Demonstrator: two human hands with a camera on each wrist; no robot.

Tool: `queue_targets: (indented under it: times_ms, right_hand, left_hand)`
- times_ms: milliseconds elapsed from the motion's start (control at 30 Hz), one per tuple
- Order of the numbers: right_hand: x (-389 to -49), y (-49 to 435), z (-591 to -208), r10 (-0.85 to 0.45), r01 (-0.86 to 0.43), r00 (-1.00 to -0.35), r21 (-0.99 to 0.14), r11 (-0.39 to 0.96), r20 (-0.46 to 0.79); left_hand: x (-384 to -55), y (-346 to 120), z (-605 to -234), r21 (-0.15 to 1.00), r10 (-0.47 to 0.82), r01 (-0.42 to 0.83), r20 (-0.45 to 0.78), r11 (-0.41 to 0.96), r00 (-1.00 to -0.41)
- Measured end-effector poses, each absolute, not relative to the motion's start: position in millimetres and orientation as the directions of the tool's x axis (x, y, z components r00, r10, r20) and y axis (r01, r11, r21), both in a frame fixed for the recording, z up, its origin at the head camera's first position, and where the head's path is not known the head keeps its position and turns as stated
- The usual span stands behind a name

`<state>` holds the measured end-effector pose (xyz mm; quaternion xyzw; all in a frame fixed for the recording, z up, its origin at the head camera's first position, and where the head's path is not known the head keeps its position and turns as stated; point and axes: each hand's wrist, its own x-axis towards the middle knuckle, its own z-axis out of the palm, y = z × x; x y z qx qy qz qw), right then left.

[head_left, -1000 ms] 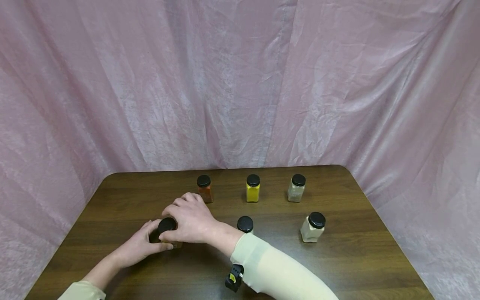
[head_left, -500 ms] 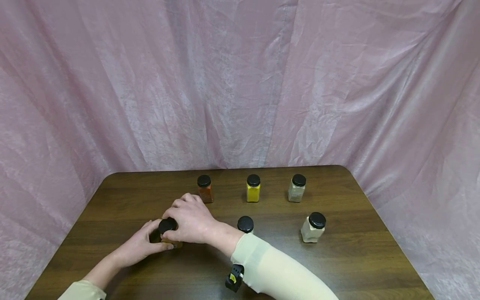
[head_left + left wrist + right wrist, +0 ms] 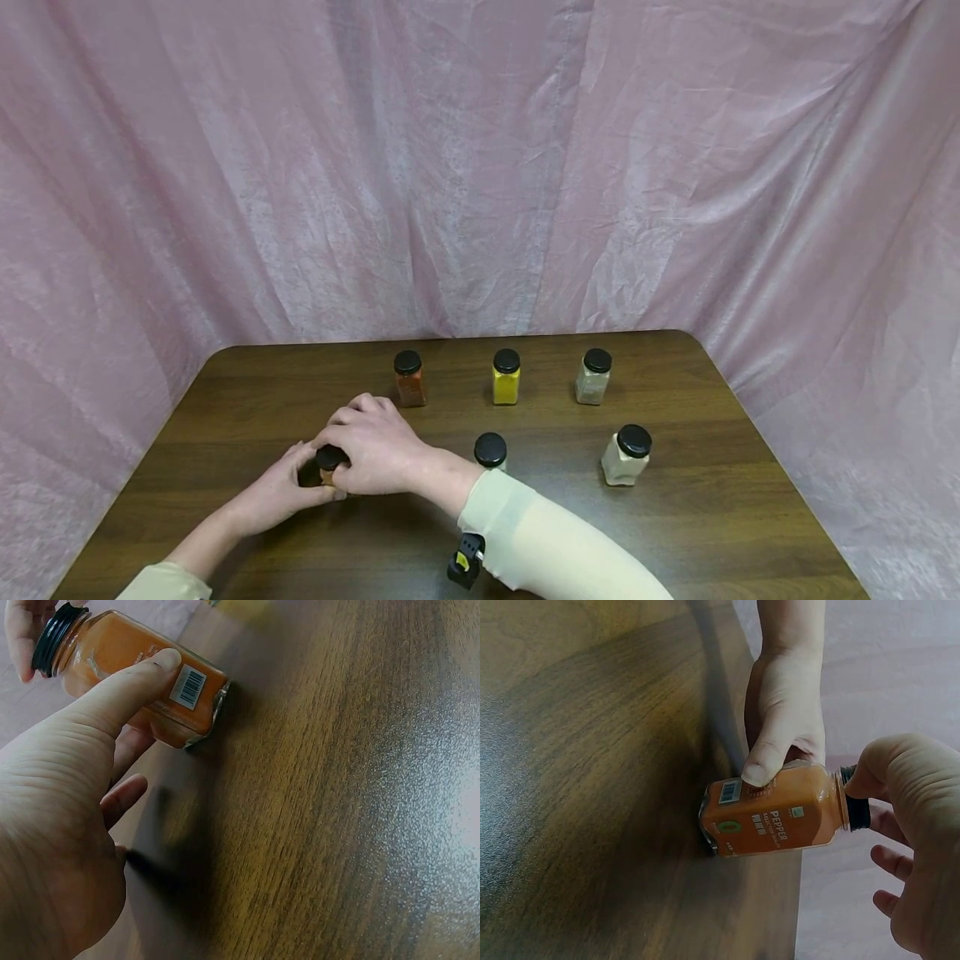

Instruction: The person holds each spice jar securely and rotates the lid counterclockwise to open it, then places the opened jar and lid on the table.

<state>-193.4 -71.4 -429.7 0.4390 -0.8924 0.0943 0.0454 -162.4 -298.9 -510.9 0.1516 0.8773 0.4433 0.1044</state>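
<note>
A glass spice jar of orange powder (image 3: 802, 806), labelled PEPPER, stands at the table's left with its base at the tabletop. My left hand (image 3: 276, 492) grips its body, the thumb across the barcode side in the left wrist view. Thumb and fingers of my right hand (image 3: 378, 450) pinch the black lid (image 3: 857, 806) from the other side. The lid sits at the jar's neck, with glass threads (image 3: 840, 796) showing below it. In the head view, both hands hide most of the jar.
Behind stand a red-brown jar (image 3: 411, 387), a yellow jar (image 3: 506, 386) and a pale jar (image 3: 592, 385). A cream-coloured jar (image 3: 622, 465) is at right. Another black-lidded jar (image 3: 491, 450) is partly behind my right forearm. A pink curtain (image 3: 480, 167) hangs beyond the wooden table (image 3: 712, 508).
My right hand has shifted slightly left and toward me, and the black lid now appears a little lower in the head view. The left hand has barely moved.
</note>
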Motion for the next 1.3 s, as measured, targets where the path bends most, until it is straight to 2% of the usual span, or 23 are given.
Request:
queue_targets:
  times_ms: [200, 433, 667, 933, 1300]
  right_hand:
    - [-193.3, -71.6, -430.9, -0.774, -0.793, -0.610, -0.124, 0.597, 0.173]
    - [-193.8, -69.0, -432.0, -0.772, -0.798, -0.602, -0.125, 0.589, 0.205]
    - [-195.3, -66.6, -432.9, -0.744, -0.778, -0.628, -0.146, 0.612, 0.230]
    - [-196.0, -68.4, -433.9, -0.716, -0.755, -0.649, -0.109, 0.646, 0.257]
    - [-194.9, -69.3, -434.7, -0.697, -0.737, -0.662, -0.069, 0.672, 0.276]
  left_hand:
    - [-161.8, -298.0, -511.1, 0.799, 0.336, 0.171, -0.042, 0.577, -0.941]
    - [-162.8, -298.9, -510.5, 0.813, 0.371, 0.180, -0.047, 0.553, -0.928]
    - [-163.7, -298.6, -509.6, 0.770, 0.361, 0.205, -0.036, 0.605, -0.932]
    - [-164.6, -298.5, -509.9, 0.772, 0.353, 0.185, -0.054, 0.608, -0.934]
    - [-165.5, -297.7, -511.3, 0.793, 0.386, 0.248, 0.018, 0.556, -0.922]
